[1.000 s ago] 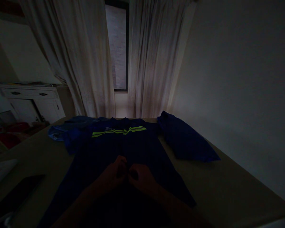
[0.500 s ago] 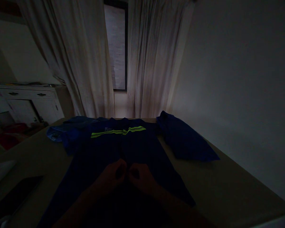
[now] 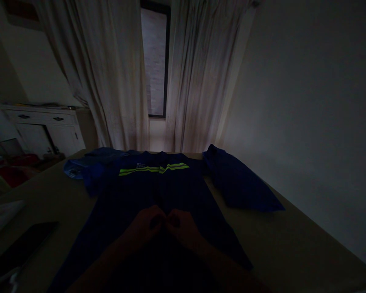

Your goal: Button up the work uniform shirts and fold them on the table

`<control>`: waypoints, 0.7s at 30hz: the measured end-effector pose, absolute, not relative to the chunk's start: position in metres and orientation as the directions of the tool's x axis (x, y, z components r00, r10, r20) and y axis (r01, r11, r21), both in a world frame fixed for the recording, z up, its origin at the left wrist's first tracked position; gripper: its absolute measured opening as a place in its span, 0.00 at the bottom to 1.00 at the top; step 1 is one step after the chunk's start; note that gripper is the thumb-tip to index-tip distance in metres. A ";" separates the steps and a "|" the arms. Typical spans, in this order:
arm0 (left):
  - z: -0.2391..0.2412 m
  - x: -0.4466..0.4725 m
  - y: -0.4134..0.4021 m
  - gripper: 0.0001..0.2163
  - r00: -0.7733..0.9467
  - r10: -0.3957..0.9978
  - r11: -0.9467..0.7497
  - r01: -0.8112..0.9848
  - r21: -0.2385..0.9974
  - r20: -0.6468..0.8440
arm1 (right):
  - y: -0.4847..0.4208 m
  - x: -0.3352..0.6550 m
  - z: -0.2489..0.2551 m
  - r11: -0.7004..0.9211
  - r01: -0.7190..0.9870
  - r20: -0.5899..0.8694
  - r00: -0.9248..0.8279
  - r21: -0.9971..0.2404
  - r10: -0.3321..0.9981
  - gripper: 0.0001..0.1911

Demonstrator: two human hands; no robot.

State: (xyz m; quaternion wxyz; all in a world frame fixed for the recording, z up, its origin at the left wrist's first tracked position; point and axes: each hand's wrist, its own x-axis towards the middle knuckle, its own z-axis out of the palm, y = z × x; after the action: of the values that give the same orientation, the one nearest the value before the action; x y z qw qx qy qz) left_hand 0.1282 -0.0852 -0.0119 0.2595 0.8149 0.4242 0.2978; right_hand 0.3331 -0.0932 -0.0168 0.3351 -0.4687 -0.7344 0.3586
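Observation:
A dark blue work jacket (image 3: 131, 203) with two neon yellow-green stripes (image 3: 154, 168) across the chest lies spread flat on the table (image 3: 293, 244). My left hand (image 3: 148, 228) and my right hand (image 3: 183, 230) rest side by side on the jacket's front, at its centre line. Both hands are closed in a pinch, knuckles nearly touching. The room is very dim, so what the fingers hold at the jacket's front is too dark to name. One sleeve (image 3: 238, 183) lies stretched out to the right; the other sleeve (image 3: 85, 169) is bunched at the left.
White curtains (image 3: 116, 81) hang either side of a narrow window (image 3: 154, 61) behind the table. A white cabinet (image 3: 45, 128) stands at the left. A dark flat object (image 3: 21, 248) and a pale item (image 3: 1, 215) lie near the table's left edge. A bare wall is at the right.
My hands have stayed together at the jacket's front, shifting only slightly. The view has drifted a little.

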 end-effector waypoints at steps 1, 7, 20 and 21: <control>-0.010 0.129 -0.086 0.07 0.442 0.861 -0.477 0.535 0.697 0.251 | -0.094 0.332 -0.016 0.323 0.479 0.171 -0.335 -0.816 0.927 0.06; -0.001 0.133 -0.087 0.10 0.406 0.907 -0.321 0.487 0.812 0.114 | -0.096 0.328 -0.016 0.337 0.641 0.151 -0.328 -0.690 0.933 0.07; -0.018 0.129 -0.074 0.09 0.350 0.937 -0.161 0.385 0.909 0.017 | -0.091 0.330 -0.016 0.351 0.568 0.117 -0.407 -0.744 0.906 0.06; -0.018 0.129 -0.075 0.09 0.351 0.936 -0.160 0.391 0.906 0.014 | -0.091 0.330 -0.016 0.355 0.591 0.111 -0.408 -0.725 0.906 0.06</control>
State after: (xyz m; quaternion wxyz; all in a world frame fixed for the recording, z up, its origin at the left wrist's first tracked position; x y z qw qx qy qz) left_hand 0.1288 -0.0746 -0.0179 0.4382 0.6953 0.4774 0.3110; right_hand 0.3295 -0.0909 -0.0156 0.2583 -0.4788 -0.7816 0.3053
